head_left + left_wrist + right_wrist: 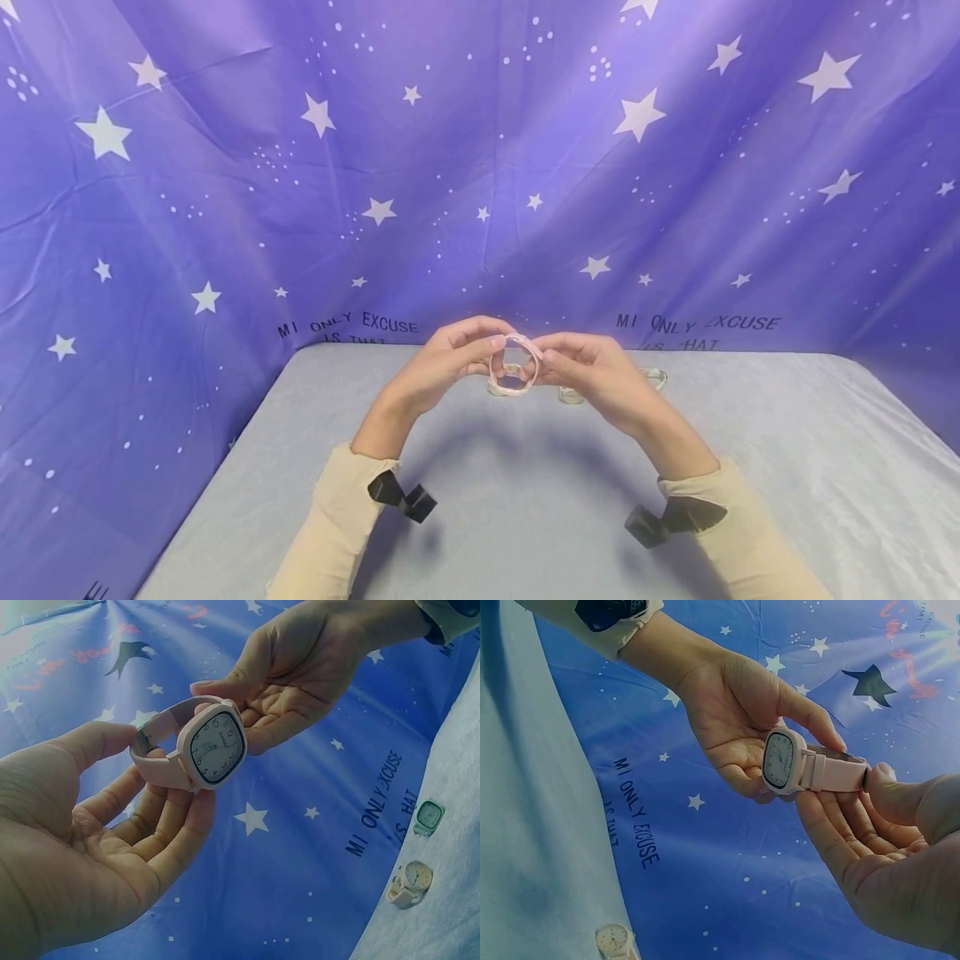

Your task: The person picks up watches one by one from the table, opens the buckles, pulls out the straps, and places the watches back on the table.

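Observation:
A pink wristwatch (214,750) with a squarish white dial is held up between both hands, its strap forming a closed loop. My left hand (457,354) pinches the strap on one side; in the left wrist view its thumb presses near the buckle and its fingers lie under the band. On the opposite side, my right hand (596,367) grips the watch, thumb and fingers at the strap and case edge. The dial faces away from the head camera, which sees the band as a ring.
Behind the hands, other watches lie on the grey cloth-covered table (495,517): a green square one (430,816) and a beige one with a round dial (416,877). A purple star-printed curtain (480,150) rises at the table's back edge.

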Demonstrator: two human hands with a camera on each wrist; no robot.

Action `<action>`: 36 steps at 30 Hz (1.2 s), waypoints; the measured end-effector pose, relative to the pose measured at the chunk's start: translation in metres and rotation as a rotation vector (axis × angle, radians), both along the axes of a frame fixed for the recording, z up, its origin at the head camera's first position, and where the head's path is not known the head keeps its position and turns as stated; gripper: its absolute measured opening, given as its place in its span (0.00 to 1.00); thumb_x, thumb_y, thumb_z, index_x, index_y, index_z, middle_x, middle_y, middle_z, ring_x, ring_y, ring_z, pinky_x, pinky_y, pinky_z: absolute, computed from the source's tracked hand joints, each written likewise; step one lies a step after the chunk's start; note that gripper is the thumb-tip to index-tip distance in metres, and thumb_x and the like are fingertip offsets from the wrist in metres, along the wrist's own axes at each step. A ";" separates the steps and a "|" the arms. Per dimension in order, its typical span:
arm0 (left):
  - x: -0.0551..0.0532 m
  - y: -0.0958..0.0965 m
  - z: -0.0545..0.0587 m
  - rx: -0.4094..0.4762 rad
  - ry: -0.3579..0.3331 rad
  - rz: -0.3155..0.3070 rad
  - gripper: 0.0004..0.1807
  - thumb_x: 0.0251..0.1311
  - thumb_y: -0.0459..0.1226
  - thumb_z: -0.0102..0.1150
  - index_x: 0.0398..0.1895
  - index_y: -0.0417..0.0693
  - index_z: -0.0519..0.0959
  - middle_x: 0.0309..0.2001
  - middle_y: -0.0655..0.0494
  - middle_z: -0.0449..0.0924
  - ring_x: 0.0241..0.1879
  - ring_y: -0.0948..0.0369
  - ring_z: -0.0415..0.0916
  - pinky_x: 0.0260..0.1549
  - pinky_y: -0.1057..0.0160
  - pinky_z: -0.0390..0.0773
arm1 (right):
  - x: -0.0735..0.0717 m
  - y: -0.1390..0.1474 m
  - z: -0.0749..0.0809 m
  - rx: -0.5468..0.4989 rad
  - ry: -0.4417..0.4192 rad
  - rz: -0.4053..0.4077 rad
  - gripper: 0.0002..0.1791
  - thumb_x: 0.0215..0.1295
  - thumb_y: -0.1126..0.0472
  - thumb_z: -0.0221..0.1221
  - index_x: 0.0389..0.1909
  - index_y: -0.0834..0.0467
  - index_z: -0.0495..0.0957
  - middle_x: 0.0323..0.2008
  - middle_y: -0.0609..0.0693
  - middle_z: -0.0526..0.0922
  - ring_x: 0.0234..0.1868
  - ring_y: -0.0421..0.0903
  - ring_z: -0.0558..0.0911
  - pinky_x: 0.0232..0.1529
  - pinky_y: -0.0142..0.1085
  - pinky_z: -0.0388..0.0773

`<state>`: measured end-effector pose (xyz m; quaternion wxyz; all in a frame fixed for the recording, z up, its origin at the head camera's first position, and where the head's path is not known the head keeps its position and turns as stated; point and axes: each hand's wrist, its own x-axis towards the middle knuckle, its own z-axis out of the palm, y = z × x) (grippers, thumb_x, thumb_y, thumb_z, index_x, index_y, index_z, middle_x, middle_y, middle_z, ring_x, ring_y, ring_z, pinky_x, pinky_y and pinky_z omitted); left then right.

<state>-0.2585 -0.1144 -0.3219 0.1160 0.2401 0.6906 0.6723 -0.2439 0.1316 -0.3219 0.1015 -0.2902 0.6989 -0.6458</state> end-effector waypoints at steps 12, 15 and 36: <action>0.001 -0.004 0.003 0.017 0.050 -0.009 0.16 0.72 0.37 0.54 0.58 0.39 0.78 0.34 0.56 0.81 0.35 0.60 0.78 0.48 0.57 0.82 | 0.001 -0.001 0.002 0.001 -0.013 0.025 0.18 0.74 0.64 0.57 0.61 0.67 0.77 0.47 0.53 0.89 0.52 0.50 0.88 0.60 0.42 0.82; 0.001 -0.004 0.003 0.011 0.047 -0.016 0.16 0.72 0.38 0.54 0.58 0.40 0.78 0.35 0.56 0.81 0.36 0.60 0.78 0.50 0.57 0.82 | 0.002 -0.002 0.002 0.000 -0.013 0.015 0.17 0.75 0.63 0.57 0.59 0.65 0.78 0.48 0.54 0.89 0.51 0.50 0.88 0.60 0.42 0.83; 0.001 -0.004 0.003 0.021 0.046 -0.035 0.15 0.73 0.38 0.52 0.57 0.42 0.79 0.32 0.57 0.80 0.35 0.60 0.78 0.49 0.55 0.82 | 0.004 -0.002 0.003 -0.010 -0.005 0.028 0.18 0.73 0.66 0.57 0.60 0.68 0.77 0.48 0.54 0.89 0.50 0.48 0.89 0.59 0.41 0.83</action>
